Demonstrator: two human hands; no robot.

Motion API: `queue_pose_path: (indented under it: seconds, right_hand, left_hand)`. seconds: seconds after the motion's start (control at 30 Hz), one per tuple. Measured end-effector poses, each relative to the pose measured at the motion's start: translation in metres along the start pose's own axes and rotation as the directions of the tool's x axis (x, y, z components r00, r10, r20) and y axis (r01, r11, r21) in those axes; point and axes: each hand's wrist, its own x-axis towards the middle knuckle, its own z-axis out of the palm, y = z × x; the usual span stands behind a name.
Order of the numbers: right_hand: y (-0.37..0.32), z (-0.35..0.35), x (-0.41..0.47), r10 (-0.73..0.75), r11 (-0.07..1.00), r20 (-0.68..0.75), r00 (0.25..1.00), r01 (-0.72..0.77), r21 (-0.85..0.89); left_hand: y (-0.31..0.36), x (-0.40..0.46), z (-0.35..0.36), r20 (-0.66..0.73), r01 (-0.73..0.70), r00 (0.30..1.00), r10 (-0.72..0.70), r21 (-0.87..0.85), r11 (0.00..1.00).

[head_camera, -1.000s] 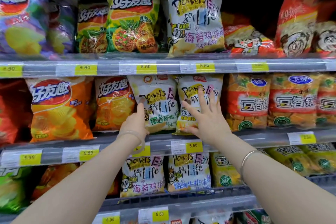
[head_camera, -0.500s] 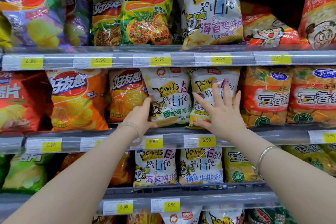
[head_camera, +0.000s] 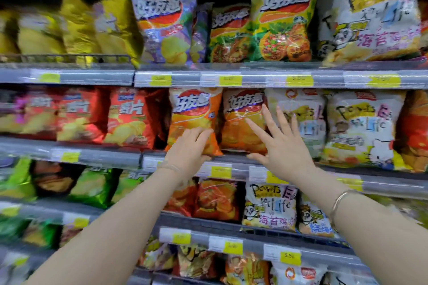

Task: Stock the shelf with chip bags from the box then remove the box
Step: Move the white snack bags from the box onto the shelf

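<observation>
Two orange chip bags stand side by side on the middle shelf (head_camera: 111, 157). My left hand (head_camera: 188, 148) rests flat against the lower part of the left orange bag (head_camera: 193, 111), fingers fairly straight. In front of the right orange bag (head_camera: 240, 120) my right hand (head_camera: 281, 143) is spread wide, fingertips at its face and thumb near the shelf lip. To the right stand white chip bags (head_camera: 361, 127) with scribbled lettering. No box is in view. The picture is blurred by motion.
Red chip bags (head_camera: 125, 118) fill the middle shelf to the left. Purple, green and yellow bags (head_camera: 284, 25) crowd the shelf above. Lower shelves hold green, orange and white bags (head_camera: 269, 206). Yellow price tags (head_camera: 221, 171) line each shelf edge.
Both hands have shifted left along the middle shelf, from the two white bags to the two orange bags. The view has swung left too.
</observation>
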Motion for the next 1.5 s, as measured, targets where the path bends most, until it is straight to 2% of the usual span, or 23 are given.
queue_pose_path:
  seconds: [0.23, 0.4, 0.47, 0.57, 0.8, 0.93, 1.03, 1.3, 1.5]
  right_hand:
    - [-0.122, -0.002, 0.041, -0.013, 0.999, 0.017, 1.000, 0.013, 0.030]
    - [-0.221, 0.000, 0.073, 0.023, 0.996, 0.037, 0.999, -0.026, 0.081]
    - [-0.252, 0.003, 0.082, 0.055, 0.994, 0.111, 0.992, -0.065, 0.091]
    - [-0.285, 0.001, 0.087, 0.073, 0.986, 0.188, 0.979, -0.099, 0.132]
    - [-0.305, 0.013, 0.103, 0.099, 0.980, 0.260, 0.961, -0.139, 0.142]
    - [-0.304, 0.018, 0.129, 0.098, 0.978, 0.230, 0.968, -0.136, 0.159]
    - [-0.300, 0.021, 0.155, 0.126, 0.976, 0.209, 0.970, -0.160, 0.151]
    - [-0.307, 0.041, 0.201, 0.164, 0.985, 0.099, 0.981, -0.169, 0.042]
    - [-0.314, 0.055, 0.214, 0.236, 0.971, 0.104, 0.966, -0.239, 0.013]
  left_hand:
    - [-0.114, -0.045, -0.020, 0.032, -0.002, 0.999, 0.001, 0.038, 0.999]
    - [-0.213, -0.072, -0.033, 0.013, -0.050, 0.999, 0.048, 0.144, 0.988]
    - [-0.241, -0.081, -0.038, 0.045, -0.040, 0.998, 0.035, 0.123, 0.992]
    - [-0.274, -0.090, -0.039, 0.121, 0.030, 0.991, -0.053, 0.184, 0.983]
    - [-0.311, -0.098, -0.029, 0.140, 0.097, 0.982, -0.130, 0.219, 0.971]
    - [-0.327, -0.086, -0.025, 0.161, 0.237, 0.952, -0.259, 0.143, 0.961]
    - [-0.340, -0.067, -0.026, 0.165, 0.296, 0.938, -0.304, 0.072, 0.952]
    - [-0.374, -0.009, -0.020, 0.084, 0.263, 0.960, -0.266, 0.050, 0.964]
    - [-0.397, 0.007, -0.010, 0.061, 0.181, 0.981, -0.182, 0.025, 0.983]
